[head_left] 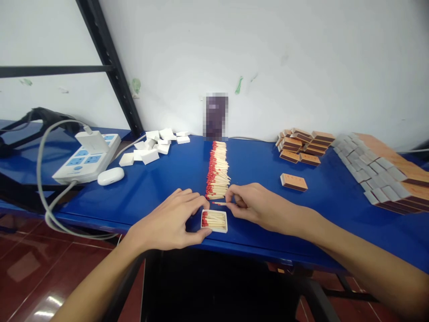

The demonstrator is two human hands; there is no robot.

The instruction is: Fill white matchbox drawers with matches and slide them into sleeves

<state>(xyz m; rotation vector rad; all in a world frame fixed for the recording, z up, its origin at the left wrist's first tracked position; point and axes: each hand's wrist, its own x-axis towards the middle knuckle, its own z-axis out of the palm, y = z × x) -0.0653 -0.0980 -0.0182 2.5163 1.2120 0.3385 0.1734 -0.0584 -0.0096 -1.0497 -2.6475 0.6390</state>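
Note:
A small white matchbox tray (226, 222) lies near the table's front edge with red-headed matches (216, 219) in it. My left hand (170, 219) steadies its left end, index finger at the far corner and thumb at the near one. Between thumb and forefinger, my right hand (251, 203) pinches a match (219, 204) just beyond the tray, its red head pointing left; whether it is only one I cannot tell. Behind it, a long row of loose matches (217, 172) runs back toward the wall, heads to the left.
White empty trays (149, 156) lie heaped at back left, near a power strip (90, 156) and a white earbud case (110, 176). On the right are a single matchbox (294, 182), a small pile of matchboxes (300, 147) and a large stack (392, 174). A blurred dark object (216, 116) stands against the wall.

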